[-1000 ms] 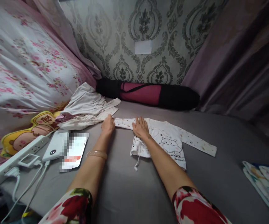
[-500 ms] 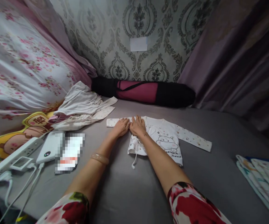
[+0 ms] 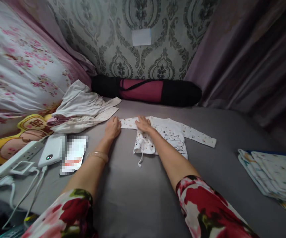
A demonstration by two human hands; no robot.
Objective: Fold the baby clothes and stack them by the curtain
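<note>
On the grey sheet (image 3: 128, 201), roughly mid-scene, a small white long-sleeved cotton shirt with a hippo-like line drawing (image 3: 174, 140) is laid out, its two speckled sleeves stretched to the left and right. The far end of the sleeve on the left is covered by the left hand (image 3: 113, 127), fingers curled down over the cuff; whether the fabric is actually pinched can't be told from this angle. The right hand (image 3: 143, 124) is placed palm down near the shoulder of that same sleeve, fairly open, fingers a bit spread, nothing gripped as far as can be seen. The shirt's body is partly hidden by the right forearm. Just below the right hand, a white speckled piece of fabric (image 3: 145, 147) can be seen, with a thin white drawstring (image 3: 140, 158) hung over its near edge.

Over on the far left, a rumpled heap of white and cream clothes (image 3: 81, 105) is dumped beside a yellow pig-print cushion (image 3: 11, 148). Nearer, a white plastic power strip (image 3: 30, 152) is set next to a white power bank (image 3: 51, 150) and a partly blurred-out phone (image 3: 75, 153). Folded patterned white cloths (image 3: 269, 172) are stacked on the right, and a long black-and-maroon bag (image 3: 141, 91) is lined up along the far wall.
</note>
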